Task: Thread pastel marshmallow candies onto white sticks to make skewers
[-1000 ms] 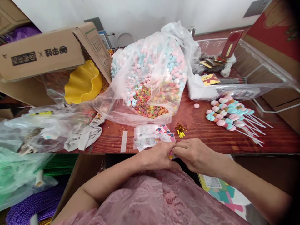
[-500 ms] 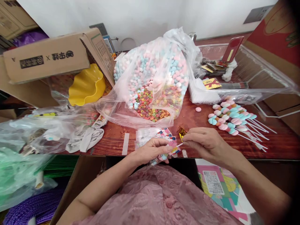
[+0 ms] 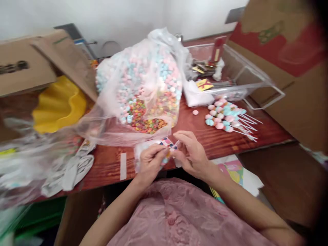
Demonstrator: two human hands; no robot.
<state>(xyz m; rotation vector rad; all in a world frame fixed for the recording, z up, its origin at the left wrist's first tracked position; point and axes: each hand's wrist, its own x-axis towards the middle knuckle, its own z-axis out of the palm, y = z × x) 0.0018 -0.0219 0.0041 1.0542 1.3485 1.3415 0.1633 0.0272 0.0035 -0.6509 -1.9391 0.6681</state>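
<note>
My left hand [image 3: 151, 160] is closed around a marshmallow skewer [image 3: 165, 160] in a clear printed bag, low over the table's front edge. Fingers cover most of the skewer, and the picture is blurred. My right hand [image 3: 191, 153] meets it from the right, with thumb and fingers curled at the bag's end; the exact grip is hard to make out. Beneath and behind the hands lie flat printed bags [image 3: 140, 150]. Farther right is a pile of finished-looking marshmallow skewers [image 3: 222, 116] on white sticks. One loose pink marshmallow [image 3: 195, 112] rests beside the pile.
A large clear bag [image 3: 112, 131] of marshmallows and ring-shaped gummies stands behind the hands. At right are a clear plastic bin [image 3: 246, 85] and a cardboard box [image 3: 302, 92]. To the left are a yellow wavy bowl [image 3: 58, 109], grey gloves [image 3: 74, 171] and a tape strip [image 3: 123, 166].
The view has swung to the right. My right hand has come in from the stick's end to the bag beside my left hand, and its fingers have spread somewhat. The gold twist ties are now out of sight.
</note>
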